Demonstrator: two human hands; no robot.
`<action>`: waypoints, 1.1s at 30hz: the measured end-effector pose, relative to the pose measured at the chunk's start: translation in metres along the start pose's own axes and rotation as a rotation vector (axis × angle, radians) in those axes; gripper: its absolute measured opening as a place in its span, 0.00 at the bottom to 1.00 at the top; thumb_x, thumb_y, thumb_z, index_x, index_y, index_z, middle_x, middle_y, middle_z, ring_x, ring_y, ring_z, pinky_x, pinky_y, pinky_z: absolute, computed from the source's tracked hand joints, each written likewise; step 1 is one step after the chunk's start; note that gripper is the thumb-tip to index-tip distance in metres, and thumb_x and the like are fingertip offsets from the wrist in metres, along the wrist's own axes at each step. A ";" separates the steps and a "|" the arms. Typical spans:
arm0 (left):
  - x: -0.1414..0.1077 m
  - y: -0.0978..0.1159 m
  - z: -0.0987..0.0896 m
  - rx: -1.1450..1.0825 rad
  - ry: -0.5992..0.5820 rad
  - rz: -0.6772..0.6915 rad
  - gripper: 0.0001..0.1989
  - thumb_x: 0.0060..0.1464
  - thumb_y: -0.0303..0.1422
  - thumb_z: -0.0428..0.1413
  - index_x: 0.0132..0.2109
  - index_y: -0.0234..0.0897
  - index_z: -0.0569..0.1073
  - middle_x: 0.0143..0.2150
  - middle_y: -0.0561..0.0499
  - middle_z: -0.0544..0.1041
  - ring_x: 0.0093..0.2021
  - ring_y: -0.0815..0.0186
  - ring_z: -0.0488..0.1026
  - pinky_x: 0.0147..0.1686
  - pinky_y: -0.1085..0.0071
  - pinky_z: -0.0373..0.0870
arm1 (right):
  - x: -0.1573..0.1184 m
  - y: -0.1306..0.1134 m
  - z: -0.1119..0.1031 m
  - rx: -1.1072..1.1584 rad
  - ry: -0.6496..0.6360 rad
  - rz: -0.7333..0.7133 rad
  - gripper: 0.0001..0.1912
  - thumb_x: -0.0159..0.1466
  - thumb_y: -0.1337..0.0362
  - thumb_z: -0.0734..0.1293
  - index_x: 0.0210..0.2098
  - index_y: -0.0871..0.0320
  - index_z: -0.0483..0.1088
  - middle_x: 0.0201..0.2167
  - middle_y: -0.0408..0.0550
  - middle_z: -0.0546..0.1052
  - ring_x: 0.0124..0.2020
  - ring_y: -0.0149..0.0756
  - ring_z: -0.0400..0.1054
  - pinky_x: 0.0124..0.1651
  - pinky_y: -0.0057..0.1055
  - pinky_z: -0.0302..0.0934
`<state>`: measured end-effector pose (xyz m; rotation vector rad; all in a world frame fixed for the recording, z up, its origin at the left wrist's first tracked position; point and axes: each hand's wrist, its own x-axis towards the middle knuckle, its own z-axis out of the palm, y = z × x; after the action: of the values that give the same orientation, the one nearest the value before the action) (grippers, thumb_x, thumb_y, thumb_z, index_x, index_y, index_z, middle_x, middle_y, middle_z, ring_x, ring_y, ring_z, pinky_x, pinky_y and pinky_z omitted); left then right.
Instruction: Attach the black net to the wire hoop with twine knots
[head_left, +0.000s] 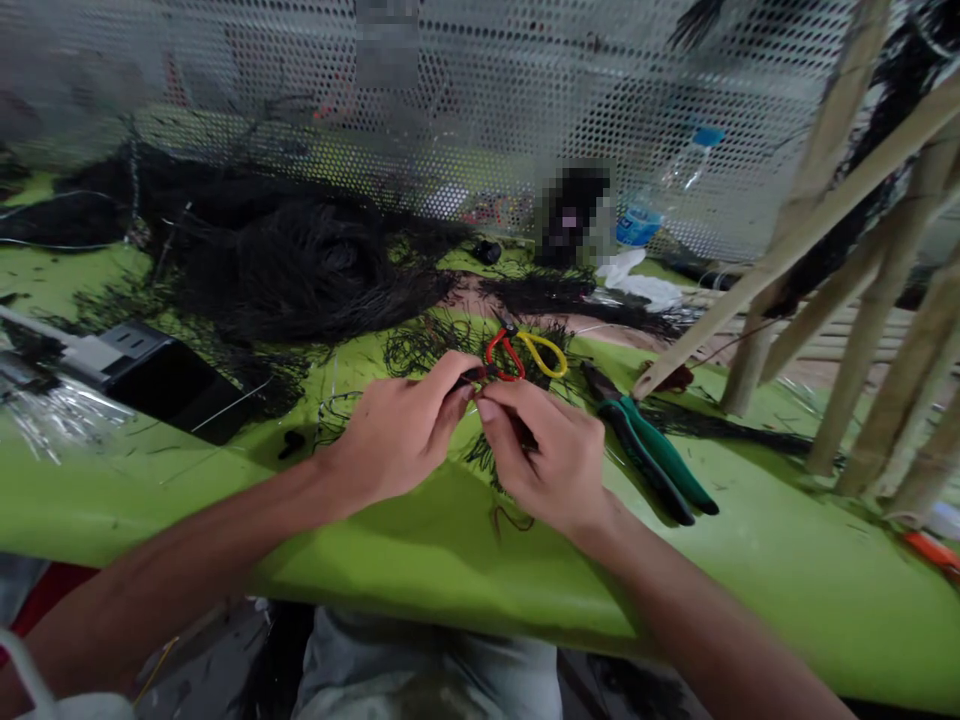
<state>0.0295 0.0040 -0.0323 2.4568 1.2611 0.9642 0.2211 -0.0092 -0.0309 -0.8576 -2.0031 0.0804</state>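
Observation:
My left hand (pixel 405 430) and my right hand (pixel 551 455) meet fingertip to fingertip above the green tabletop (pixel 420 545). Both are closed in a pinch, around something small and dark that I cannot make out. Black strands (pixel 481 455) show below the fingertips, and a thin reddish-brown strand (pixel 514 520) lies under my right hand. Just beyond the fingers are scissors (pixel 517 350) with one red and one yellow handle loop. Green-and-black handled pliers (pixel 649 450) lie to the right of my right hand.
A heap of black fibre (pixel 300 265) covers the back left. At left are a black charger block (pixel 176 380) and silvery wires (pixel 60 410). A plastic bottle (pixel 641 215) stands by the perforated metal panel (pixel 480 110). Bamboo poles (pixel 810 230) rise at right.

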 end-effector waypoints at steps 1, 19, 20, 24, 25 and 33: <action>0.000 0.000 -0.001 -0.053 -0.014 -0.013 0.12 0.75 0.37 0.44 0.56 0.39 0.69 0.26 0.58 0.72 0.21 0.66 0.69 0.24 0.69 0.53 | 0.000 0.001 0.001 0.012 -0.012 -0.008 0.05 0.72 0.73 0.65 0.40 0.58 0.71 0.29 0.41 0.74 0.27 0.26 0.63 0.31 0.25 0.56; 0.013 -0.002 -0.030 -0.610 -0.577 -0.025 0.16 0.72 0.40 0.51 0.38 0.35 0.75 0.27 0.56 0.68 0.26 0.72 0.61 0.28 0.71 0.55 | 0.030 0.038 -0.026 0.611 -0.507 0.317 0.22 0.71 0.49 0.71 0.29 0.61 0.74 0.21 0.38 0.65 0.23 0.24 0.54 0.26 0.25 0.49; 0.013 -0.001 -0.027 -0.543 -0.578 -0.020 0.16 0.72 0.39 0.51 0.36 0.35 0.74 0.25 0.57 0.67 0.25 0.71 0.61 0.28 0.71 0.54 | 0.030 0.036 -0.027 0.573 -0.504 0.302 0.22 0.72 0.50 0.71 0.29 0.60 0.74 0.21 0.37 0.64 0.23 0.24 0.52 0.25 0.26 0.48; 0.013 -0.001 -0.013 -0.334 -0.413 -0.101 0.16 0.71 0.38 0.50 0.34 0.36 0.70 0.24 0.56 0.66 0.25 0.70 0.62 0.28 0.70 0.51 | 0.021 0.017 -0.026 0.109 -0.318 0.137 0.16 0.75 0.60 0.67 0.32 0.59 0.75 0.22 0.39 0.71 0.22 0.24 0.57 0.27 0.28 0.50; 0.013 -0.001 -0.011 -0.320 -0.353 -0.123 0.17 0.71 0.39 0.49 0.34 0.37 0.69 0.25 0.56 0.66 0.26 0.69 0.61 0.28 0.70 0.51 | 0.017 0.012 -0.025 -0.042 -0.262 0.042 0.14 0.75 0.63 0.66 0.33 0.59 0.76 0.24 0.41 0.75 0.23 0.25 0.60 0.27 0.29 0.51; 0.006 -0.007 -0.015 -0.700 -0.155 -0.246 0.21 0.75 0.48 0.48 0.36 0.39 0.66 0.26 0.57 0.60 0.25 0.70 0.56 0.24 0.70 0.53 | 0.003 0.007 0.002 0.002 -0.008 -0.059 0.08 0.74 0.70 0.66 0.46 0.59 0.78 0.34 0.45 0.83 0.31 0.28 0.74 0.34 0.25 0.64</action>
<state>0.0177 0.0114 -0.0210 1.7548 0.9326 0.9229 0.2224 -0.0020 -0.0323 -0.7968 -2.0340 0.0525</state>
